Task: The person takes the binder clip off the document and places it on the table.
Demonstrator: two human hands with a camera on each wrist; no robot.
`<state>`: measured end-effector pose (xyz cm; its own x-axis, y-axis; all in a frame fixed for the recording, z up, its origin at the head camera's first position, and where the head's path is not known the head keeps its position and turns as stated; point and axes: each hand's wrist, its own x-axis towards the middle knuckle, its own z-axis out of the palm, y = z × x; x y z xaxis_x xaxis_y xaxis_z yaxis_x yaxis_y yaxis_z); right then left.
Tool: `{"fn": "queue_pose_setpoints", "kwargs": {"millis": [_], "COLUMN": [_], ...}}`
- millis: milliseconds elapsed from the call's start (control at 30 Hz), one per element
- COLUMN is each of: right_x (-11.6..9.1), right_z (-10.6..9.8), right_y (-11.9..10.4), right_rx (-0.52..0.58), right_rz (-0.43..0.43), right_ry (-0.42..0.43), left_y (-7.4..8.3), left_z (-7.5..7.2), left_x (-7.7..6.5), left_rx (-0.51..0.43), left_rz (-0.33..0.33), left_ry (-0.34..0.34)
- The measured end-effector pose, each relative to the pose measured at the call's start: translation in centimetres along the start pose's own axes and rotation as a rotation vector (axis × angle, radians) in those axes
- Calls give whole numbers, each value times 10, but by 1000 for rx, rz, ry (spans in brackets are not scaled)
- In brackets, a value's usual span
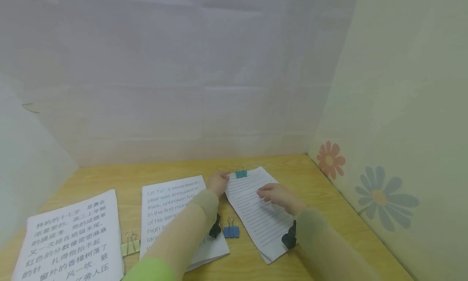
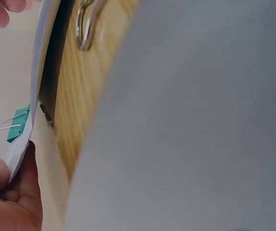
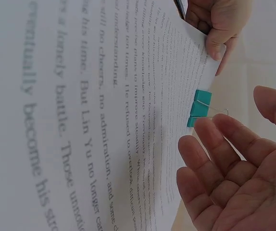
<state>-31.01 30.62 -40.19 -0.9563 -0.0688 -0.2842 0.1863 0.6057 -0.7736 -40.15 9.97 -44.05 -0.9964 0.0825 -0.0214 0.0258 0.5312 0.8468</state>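
A sheaf of printed sheets (image 1: 248, 208) lies on the right, with a teal binder clip (image 1: 241, 174) fastened on its far edge. The clip's wire handles stick outward. My left hand (image 1: 218, 183) pinches the sheaf's far left corner between thumb and fingers; the left wrist view shows this hand (image 2: 15, 197) beside the clip (image 2: 20, 124). Above the sheets hovers my right hand (image 1: 276, 195), holding nothing. In the right wrist view its palm (image 3: 239, 187) faces up with fingers loosely bent, close to the clip (image 3: 200, 107).
A blue binder clip (image 1: 231, 231) stands on the wooden table (image 1: 175, 170) between two paper stacks. Large-print English sheets (image 1: 161, 216) lie under my left forearm. Farther left are Chinese sheets (image 1: 73, 236) and a gold clip (image 1: 131, 245). Walls close off the back and right.
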Motion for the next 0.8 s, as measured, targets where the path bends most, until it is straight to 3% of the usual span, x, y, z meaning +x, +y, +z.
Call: {"fn": "queue_pose_setpoints", "kwargs": {"millis": [400, 800], "right_x": [-6, -10], "right_z": [-5, -11], "right_y": [-2, -2], "right_rx": [-2, -14], "right_rz": [35, -6], "right_ry": [28, 61], "left_y": [3, 12], "left_z": [1, 4], "left_x": [0, -4], "left_rx": [-38, -128], "left_rz": [11, 13], "left_ry": [-37, -78]}}
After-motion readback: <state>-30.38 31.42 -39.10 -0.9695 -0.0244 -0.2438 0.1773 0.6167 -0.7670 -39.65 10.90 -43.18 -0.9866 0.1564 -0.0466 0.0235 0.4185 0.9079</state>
